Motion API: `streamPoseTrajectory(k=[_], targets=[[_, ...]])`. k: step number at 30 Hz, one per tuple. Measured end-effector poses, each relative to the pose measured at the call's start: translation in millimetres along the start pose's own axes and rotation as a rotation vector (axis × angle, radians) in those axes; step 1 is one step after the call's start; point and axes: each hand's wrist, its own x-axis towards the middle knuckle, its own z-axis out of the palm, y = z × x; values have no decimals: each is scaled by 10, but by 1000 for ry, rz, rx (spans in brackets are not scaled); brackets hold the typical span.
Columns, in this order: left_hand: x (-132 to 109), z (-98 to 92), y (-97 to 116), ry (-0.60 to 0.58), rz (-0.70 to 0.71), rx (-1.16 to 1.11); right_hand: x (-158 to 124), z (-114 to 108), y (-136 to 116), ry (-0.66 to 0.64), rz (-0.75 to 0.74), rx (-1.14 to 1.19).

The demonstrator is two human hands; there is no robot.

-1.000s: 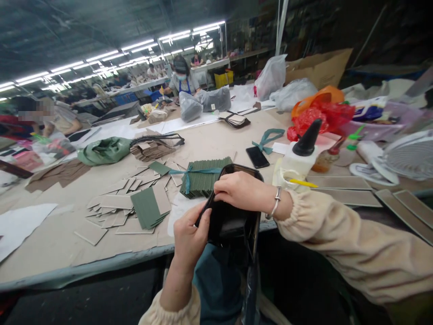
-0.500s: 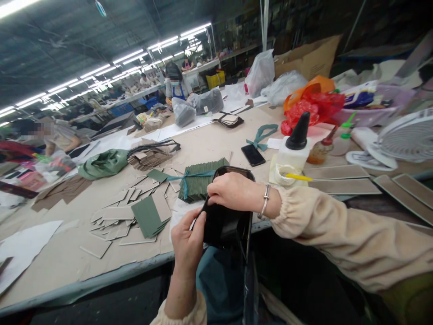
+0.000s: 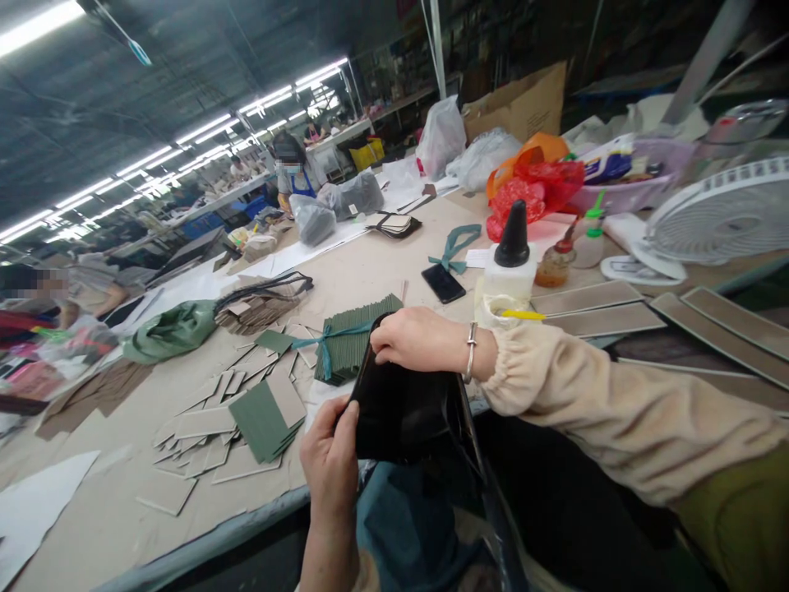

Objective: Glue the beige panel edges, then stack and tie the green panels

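Observation:
A black bag [image 3: 400, 415], its mouth spread, is held over my lap at the table's front edge. My left hand [image 3: 329, 452] pinches its left rim between thumb and fingers. Higher on the same rim, the closed fingers of my right hand [image 3: 410, 339] grip the edge. A dark strap hangs down on the bag's right side. Just behind the bag lies a row of green panels [image 3: 348, 337] tied with a teal strip. Left of my hands are loose green cards [image 3: 265, 419] and a scattered heap of beige pieces [image 3: 206, 427].
A white bottle with a black cap [image 3: 509, 271], a yellow stick [image 3: 523, 314] and a phone [image 3: 444, 283] stand or lie behind my right arm. Farther right are a fan [image 3: 727, 210] and long beige strips [image 3: 592, 321]. A green bag [image 3: 169, 329] lies left. Co-workers sit beyond.
The bag's rim has swung more upright on the left, and its dark inside or lining shows wider. Both hands keep hold of it. The whole view has shifted slightly to the right.

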Motion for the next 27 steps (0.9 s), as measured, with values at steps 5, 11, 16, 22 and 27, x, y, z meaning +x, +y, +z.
streamPoseTrajectory(k=[5,11,16,22,27], targets=[[4,8,35,8,-10,-14,26,-11,-16,-8,31,8],[0,3,49,-26,-16,6,65,10,-37,19,42,19],[-20,-2,29,-25,-24,-12,55,19,-26,65,50,63],[-17,-8,38,-31,-10,-2,47,13,-18,52,8,37],[-9,-19,55,-36,-20,20,61,10,-9,29,-10,1]])
